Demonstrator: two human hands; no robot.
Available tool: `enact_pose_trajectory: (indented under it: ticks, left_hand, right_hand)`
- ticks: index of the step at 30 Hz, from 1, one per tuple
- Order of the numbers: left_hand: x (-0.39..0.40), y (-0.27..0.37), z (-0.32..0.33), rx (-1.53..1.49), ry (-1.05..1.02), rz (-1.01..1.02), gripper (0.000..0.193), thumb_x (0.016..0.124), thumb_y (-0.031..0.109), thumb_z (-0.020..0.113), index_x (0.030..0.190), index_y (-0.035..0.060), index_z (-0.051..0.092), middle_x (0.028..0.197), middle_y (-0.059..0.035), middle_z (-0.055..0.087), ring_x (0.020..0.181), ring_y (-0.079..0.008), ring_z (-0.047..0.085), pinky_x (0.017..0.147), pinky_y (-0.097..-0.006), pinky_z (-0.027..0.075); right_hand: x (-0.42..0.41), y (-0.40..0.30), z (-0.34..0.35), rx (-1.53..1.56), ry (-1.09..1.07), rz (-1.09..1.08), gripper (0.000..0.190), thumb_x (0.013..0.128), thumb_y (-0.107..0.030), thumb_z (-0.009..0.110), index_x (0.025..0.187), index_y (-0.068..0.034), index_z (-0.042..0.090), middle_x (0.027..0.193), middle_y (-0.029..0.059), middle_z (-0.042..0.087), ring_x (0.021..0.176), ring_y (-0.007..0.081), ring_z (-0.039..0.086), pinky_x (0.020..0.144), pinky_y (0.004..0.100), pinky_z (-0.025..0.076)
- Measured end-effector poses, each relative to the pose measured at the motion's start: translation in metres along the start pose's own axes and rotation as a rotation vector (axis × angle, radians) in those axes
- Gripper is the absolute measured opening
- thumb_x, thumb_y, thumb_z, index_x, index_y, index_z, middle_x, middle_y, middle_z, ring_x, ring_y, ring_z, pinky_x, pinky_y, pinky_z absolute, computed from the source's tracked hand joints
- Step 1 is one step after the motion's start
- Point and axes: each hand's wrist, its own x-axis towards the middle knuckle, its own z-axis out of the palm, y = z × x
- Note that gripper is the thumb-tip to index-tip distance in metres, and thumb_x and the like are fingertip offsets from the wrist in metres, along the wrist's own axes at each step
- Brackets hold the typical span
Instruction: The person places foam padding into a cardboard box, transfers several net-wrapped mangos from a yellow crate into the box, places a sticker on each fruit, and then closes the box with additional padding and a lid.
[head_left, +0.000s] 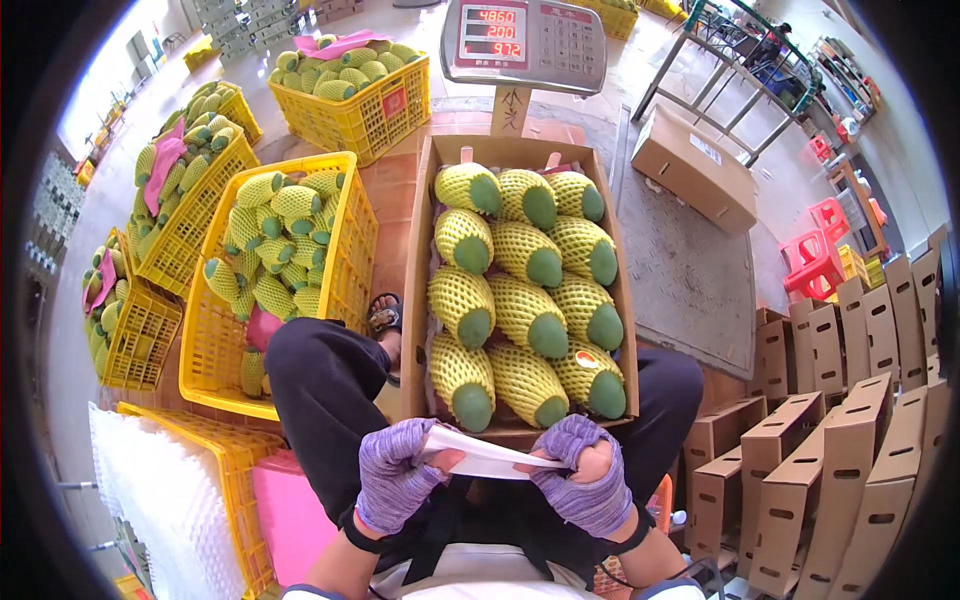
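Observation:
My left hand (397, 476) and my right hand (589, 480), both in purple knitted fingerless gloves, pinch opposite ends of a folded white sheet (491, 457). The sheet, paper or backing, stretches between them just before the near wall of an open cardboard carton (412, 300). Inside the carton, green mangoes (525, 307) in yellow foam net sleeves lie in rows, their bare green ends towards me. A round red-and-white sticker (586, 360) sits on the net of the nearest right mango. Any printing on the sheet is turned from view.
A scale display (523, 45) with lit red digits stands behind the carton. Yellow crates (364, 247) of netted mangoes fill the left side. White foam netting (161, 510) and pink sheets (289, 510) lie near left. Folded cartons (787, 480) stand at right; a closed carton (694, 169) lies beyond.

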Motion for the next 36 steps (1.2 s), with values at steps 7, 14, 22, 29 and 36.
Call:
enact_pose_trajectory:
  ticks: [7,14,22,29,36]
  left_hand:
    - [-0.002,0.005,0.001,0.101,0.05,0.263,0.009,0.069,-0.001,0.067,0.077,0.0035,0.064,0.072,-0.0096,0.064,0.065,-0.0171,0.062,0.06,-0.0269,0.049]
    - [-0.022,0.021,-0.014,-0.277,-0.108,-0.014,0.029,0.077,0.016,0.071,0.097,-0.0014,0.06,0.093,-0.0075,0.062,0.081,-0.0107,0.058,0.069,-0.0208,0.047]
    - [-0.005,0.005,-0.013,-0.237,-0.034,-0.024,0.015,0.077,0.011,0.069,0.086,0.0009,0.062,0.085,-0.0041,0.06,0.069,-0.0076,0.051,0.061,-0.0199,0.041]
    - [-0.003,0.002,-0.009,-0.162,-0.025,-0.018,0.013,0.076,0.005,0.067,0.087,0.0002,0.062,0.087,-0.0071,0.061,0.073,-0.01,0.054,0.063,-0.021,0.044]
    - [-0.004,-0.01,-0.011,-0.302,-0.021,0.016,0.017,0.075,0.007,0.069,0.088,-0.0009,0.06,0.088,-0.0121,0.062,0.082,-0.017,0.06,0.074,-0.0258,0.05]
  right_hand:
    - [-0.01,-0.001,-0.009,0.162,-0.012,0.046,0.013,0.072,-0.012,0.068,0.076,-0.002,0.061,0.067,0.0103,0.059,0.061,0.0256,0.059,0.057,0.0317,0.047]
    - [-0.02,-0.03,-0.009,0.236,0.145,-0.044,0.01,0.067,-0.005,0.068,0.068,-0.004,0.058,0.06,0.0102,0.053,0.056,0.0252,0.053,0.053,0.0327,0.043]
    - [-0.015,-0.014,0.013,0.1,0.3,-0.112,0.013,0.063,-0.006,0.069,0.07,-0.006,0.058,0.062,0.0101,0.054,0.057,0.027,0.054,0.052,0.0337,0.043]
    - [-0.012,-0.011,0.005,0.17,0.184,0.039,0.014,0.066,-0.007,0.07,0.07,-0.002,0.058,0.063,0.0101,0.056,0.056,0.0222,0.056,0.053,0.0302,0.044]
    - [-0.017,-0.01,0.008,0.259,0.162,0.087,0.008,0.07,-0.002,0.067,0.07,0.0,0.059,0.063,0.011,0.057,0.055,0.0206,0.056,0.052,0.0292,0.043]
